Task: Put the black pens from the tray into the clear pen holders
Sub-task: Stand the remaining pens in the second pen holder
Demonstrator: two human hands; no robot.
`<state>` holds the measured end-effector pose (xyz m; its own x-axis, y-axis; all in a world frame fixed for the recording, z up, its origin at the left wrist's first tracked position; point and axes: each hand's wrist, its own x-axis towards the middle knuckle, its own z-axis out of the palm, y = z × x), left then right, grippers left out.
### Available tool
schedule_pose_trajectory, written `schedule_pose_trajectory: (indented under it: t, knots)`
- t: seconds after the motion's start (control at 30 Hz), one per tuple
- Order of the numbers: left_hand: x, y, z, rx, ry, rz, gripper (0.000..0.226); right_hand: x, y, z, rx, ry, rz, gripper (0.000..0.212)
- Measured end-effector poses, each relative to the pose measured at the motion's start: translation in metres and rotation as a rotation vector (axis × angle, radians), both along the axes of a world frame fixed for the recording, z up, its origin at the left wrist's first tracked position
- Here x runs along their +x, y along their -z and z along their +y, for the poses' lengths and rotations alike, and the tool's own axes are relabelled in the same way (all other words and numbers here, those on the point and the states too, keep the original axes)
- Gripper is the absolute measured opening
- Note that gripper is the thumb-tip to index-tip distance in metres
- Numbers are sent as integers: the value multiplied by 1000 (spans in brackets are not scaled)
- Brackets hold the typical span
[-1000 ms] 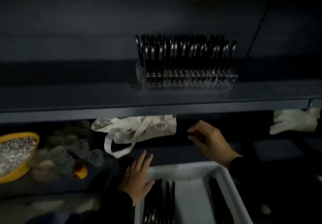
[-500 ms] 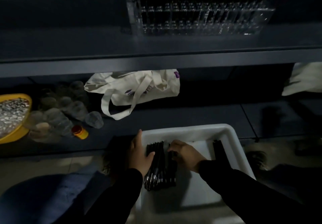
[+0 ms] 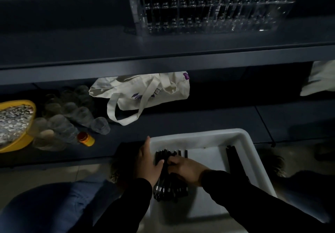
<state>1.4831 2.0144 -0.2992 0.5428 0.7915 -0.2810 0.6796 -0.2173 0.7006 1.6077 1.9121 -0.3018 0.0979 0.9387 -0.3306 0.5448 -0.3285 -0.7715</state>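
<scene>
Now both hands in white tray (image 3: 246, 142): left hand (image 3: 147, 162) flat, steadying black pens (image 3: 168, 187); right hand (image 3: 186, 169) curls over them, grip unclear. Gather few, aligned.

Tray (image 3: 244, 138): white plastic, smooth, bit shiny. Pens (image 3: 170, 189): black plastic, glossy, small shiny bands near ends. Pen holder (image 3: 235, 19): clear hard plastic, shiny glints. Shelf (image 3: 163, 59): dark, matt, smooth. Bag (image 3: 145, 93): cream cloth, soft, wrinkled. Bowl (image 3: 21, 142): yellow plastic, smooth. Cups (image 3: 78, 113): clear plastic, cloudy. Sleeves (image 3: 253, 196): black cloth, matt.
</scene>
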Motion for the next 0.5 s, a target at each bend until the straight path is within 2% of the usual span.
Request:
schedule_pose_trajectory:
  t: [0.13,0.2,0.33,0.4,0.5]
  knots:
    - [-2,3,0,8,16,-1,90,15,-15,-16,87,88,-45,18]
    - [-2,2,0,77,40,46,89,32,-28,-22,185,162,-143,27]
    - [-2,-16,-4,314,141,131,87,66,-83,-27,418,347,-180,12]
    - [-1,-32,-3,455,170,-23,86,82,-120,-27,524,387,-185,9]
    - [8,-74,4,688,187,-322,43,99,-183,-22,646,387,-146,16]
